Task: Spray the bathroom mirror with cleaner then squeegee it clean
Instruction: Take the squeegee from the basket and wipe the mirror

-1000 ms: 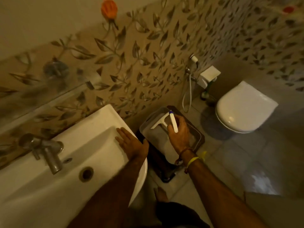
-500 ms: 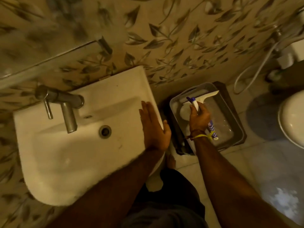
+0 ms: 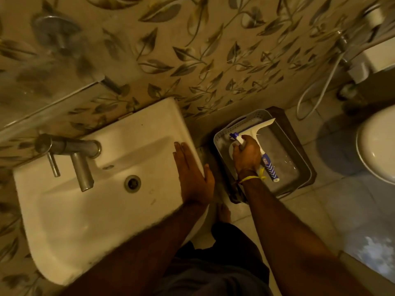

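My right hand (image 3: pixel 245 154) is down inside a grey perforated basket (image 3: pixel 299 159) on the floor, closed around the neck of a white spray bottle (image 3: pixel 237 139) with a blue nozzle. A white squeegee (image 3: pixel 259 130) lies in the same basket, its blade toward the wall and its blue-and-white handle poking out beside my wrist. My left hand (image 3: pixel 192 174) rests flat, fingers apart, on the right rim of the white sink (image 3: pixel 89 206). The mirror (image 3: pixel 32 82) shows only as a blurred corner at the upper left.
A steel tap (image 3: pixel 70 152) stands at the sink's back left. A white toilet (image 3: pixel 376 146) sits at the right edge, with a hose sprayer (image 3: pixel 316 90) on the leaf-patterned wall. The basket stands on a dark stool (image 3: pixel 288 120). Tiled floor lies below.
My view has tilted down from the wall to the sink and basket. My right hand has gone lower into the basket; the squeegee now lies there. The left hand stays on the sink rim.
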### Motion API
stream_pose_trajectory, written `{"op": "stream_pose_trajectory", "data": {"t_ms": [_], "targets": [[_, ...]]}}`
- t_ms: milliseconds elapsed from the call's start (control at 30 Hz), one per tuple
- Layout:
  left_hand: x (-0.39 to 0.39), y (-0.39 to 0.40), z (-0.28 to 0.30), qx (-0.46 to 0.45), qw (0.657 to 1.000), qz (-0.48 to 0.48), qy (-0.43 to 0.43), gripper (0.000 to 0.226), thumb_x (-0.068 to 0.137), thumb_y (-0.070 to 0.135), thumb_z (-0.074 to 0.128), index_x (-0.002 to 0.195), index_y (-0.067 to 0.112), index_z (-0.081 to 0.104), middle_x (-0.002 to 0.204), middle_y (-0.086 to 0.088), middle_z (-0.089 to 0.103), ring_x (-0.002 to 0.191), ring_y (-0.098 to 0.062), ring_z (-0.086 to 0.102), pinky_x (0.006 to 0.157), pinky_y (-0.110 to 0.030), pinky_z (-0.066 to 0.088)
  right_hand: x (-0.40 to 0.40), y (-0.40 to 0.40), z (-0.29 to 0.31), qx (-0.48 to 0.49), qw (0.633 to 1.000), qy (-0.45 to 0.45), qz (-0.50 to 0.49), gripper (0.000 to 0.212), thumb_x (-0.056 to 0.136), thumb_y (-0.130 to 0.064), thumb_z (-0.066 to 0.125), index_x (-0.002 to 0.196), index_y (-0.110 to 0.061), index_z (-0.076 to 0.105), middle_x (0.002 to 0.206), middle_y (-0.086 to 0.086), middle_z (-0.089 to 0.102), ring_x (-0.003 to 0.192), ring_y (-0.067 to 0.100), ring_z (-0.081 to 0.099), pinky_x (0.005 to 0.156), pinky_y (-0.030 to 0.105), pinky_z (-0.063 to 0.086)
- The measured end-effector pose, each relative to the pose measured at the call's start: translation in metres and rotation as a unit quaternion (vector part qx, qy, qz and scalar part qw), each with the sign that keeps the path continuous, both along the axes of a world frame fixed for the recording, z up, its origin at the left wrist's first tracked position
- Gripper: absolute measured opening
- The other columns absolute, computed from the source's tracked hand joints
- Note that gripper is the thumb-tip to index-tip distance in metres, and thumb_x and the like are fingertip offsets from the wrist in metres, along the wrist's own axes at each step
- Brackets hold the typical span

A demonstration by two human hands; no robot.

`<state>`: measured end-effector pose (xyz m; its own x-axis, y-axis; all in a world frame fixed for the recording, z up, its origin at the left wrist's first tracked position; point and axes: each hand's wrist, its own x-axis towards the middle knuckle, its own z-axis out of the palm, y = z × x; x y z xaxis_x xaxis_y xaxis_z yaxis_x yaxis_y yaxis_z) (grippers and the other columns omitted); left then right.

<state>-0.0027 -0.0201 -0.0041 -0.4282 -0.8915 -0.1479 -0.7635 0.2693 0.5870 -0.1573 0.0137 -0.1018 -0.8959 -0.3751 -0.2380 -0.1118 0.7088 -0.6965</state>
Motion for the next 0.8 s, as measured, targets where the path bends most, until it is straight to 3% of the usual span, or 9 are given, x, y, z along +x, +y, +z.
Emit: {"op": "stream_pose_trajectory", "data": {"t_ms": [133, 200, 300, 433, 500, 600, 667, 800], "targets": [[0.001, -0.001, 0.0, 0.001, 1.0, -0.001, -0.007, 0.088, 0.095, 0.017, 0.061, 0.161, 0.004, 0.004, 0.171, -0.012, -0.002, 0.158, -0.033, 0.004, 0.126, -0.049, 0.02, 0.007, 0.014, 0.008, -0.055, 0.997, 0.049, -0.008, 0.043, 0.089, -0.048, 0.063, 0.116, -0.013, 0.063, 0.114, 0.007, 0.067, 0.103, 0.02, 0.061, 0.088, 0.036, 0.052], [0.001, 0.0, -0.001, 0.001, 1.0, -0.004, -0.003, 0.088, 0.095, 0.017, 0.061, 0.161, 0.004, 0.004, 0.171, -0.012, -0.002, 0.158, -0.033, 0.004, 0.127, -0.048, 0.02, 0.007, 0.023, 0.01, -0.091, 0.993, 0.053, -0.056, 0.043, 0.094, -0.049, 0.054, 0.115, -0.014, 0.064, 0.116, 0.006, 0.067, 0.107, 0.019, 0.061, 0.092, 0.035, 0.051], [0.0, 0.0, -0.001, -0.006, 1.0, -0.002, 0.003, 0.088, 0.095, 0.017, 0.062, 0.161, 0.003, 0.005, 0.171, -0.013, -0.002, 0.158, -0.033, 0.005, 0.126, -0.048, 0.022, -0.004, 0.034, 0.006, -0.095, 0.988, 0.037, -0.114, 0.03, 0.101, -0.029, 0.048, 0.114, -0.008, 0.066, 0.111, 0.012, 0.068, 0.106, 0.026, 0.062, 0.094, 0.041, 0.051], [0.002, 0.0, -0.004, -0.018, 1.0, -0.008, 0.014, 0.086, 0.095, 0.017, 0.059, 0.161, 0.001, 0.006, 0.17, -0.015, 0.0, 0.157, -0.033, 0.007, 0.126, -0.049, 0.022, -0.036, 0.043, -0.017, 0.051, 0.985, -0.08, -0.142, 0.032, 0.098, -0.012, 0.051, 0.13, -0.007, 0.055, 0.128, 0.018, 0.06, 0.118, 0.033, 0.058, 0.102, 0.045, 0.049], [0.002, -0.001, -0.008, -0.019, 1.0, -0.006, 0.018, 0.086, 0.094, 0.019, 0.057, 0.161, 0.001, 0.006, 0.17, -0.015, 0.0, 0.158, -0.032, 0.007, 0.127, -0.048, 0.019, -0.052, 0.045, -0.031, 0.108, 0.973, -0.168, -0.114, 0.038, 0.096, -0.009, 0.054, 0.133, -0.008, 0.051, 0.132, 0.02, 0.057, 0.118, 0.037, 0.058, 0.093, 0.046, 0.053], [0.002, -0.001, -0.01, -0.019, 0.999, -0.004, 0.028, 0.086, 0.094, 0.023, 0.055, 0.161, 0.003, 0.006, 0.17, -0.013, -0.001, 0.157, -0.032, 0.008, 0.128, -0.042, 0.015, -0.071, 0.044, -0.043, 0.146, 0.956, -0.244, -0.064, 0.046, 0.09, -0.001, 0.061, 0.134, -0.008, 0.049, 0.13, 0.02, 0.053, 0.11, 0.044, 0.059, 0.068, 0.048, 0.058], [0.002, -0.001, -0.014, -0.023, 0.999, -0.004, 0.031, 0.087, 0.094, 0.023, 0.055, 0.161, 0.004, 0.005, 0.171, -0.01, -0.002, 0.158, -0.031, 0.007, 0.128, -0.043, 0.016, -0.077, 0.042, -0.054, 0.169, 0.951, -0.256, -0.032, 0.052, 0.085, 0.004, 0.065, 0.134, -0.007, 0.05, 0.13, 0.023, 0.053, 0.11, 0.047, 0.06, 0.074, 0.058, 0.059], [0.005, -0.003, -0.019, -0.032, 0.999, -0.007, 0.029, 0.087, 0.094, 0.022, 0.057, 0.161, 0.005, 0.004, 0.171, -0.01, -0.003, 0.158, -0.029, 0.006, 0.127, -0.047, 0.019, -0.082, 0.041, -0.068, 0.199, 0.957, -0.209, 0.018, 0.041, 0.085, 0.002, 0.066, 0.125, -0.002, 0.058, 0.127, 0.026, 0.06, 0.114, 0.044, 0.059, 0.095, 0.056, 0.053]]}}
